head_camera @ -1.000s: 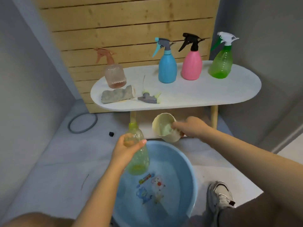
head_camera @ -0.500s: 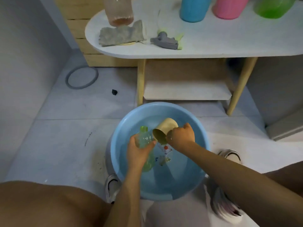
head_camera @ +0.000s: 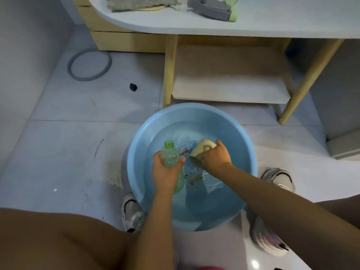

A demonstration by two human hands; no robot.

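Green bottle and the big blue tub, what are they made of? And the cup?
The green bottle looks like thin clear plastic: you can see through its tinted wall. The blue tub seems smooth, glossy plastic, one even colour with a soft sheen on the rim. The cream cup is opaque and matte, probably plastic, though it could be ceramic.

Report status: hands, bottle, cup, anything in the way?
Left hand grips uncapped green bottle over blue basin. Right hand holds cream cup, tipped, mouth down at the water. Nothing between cup and bottle neck.
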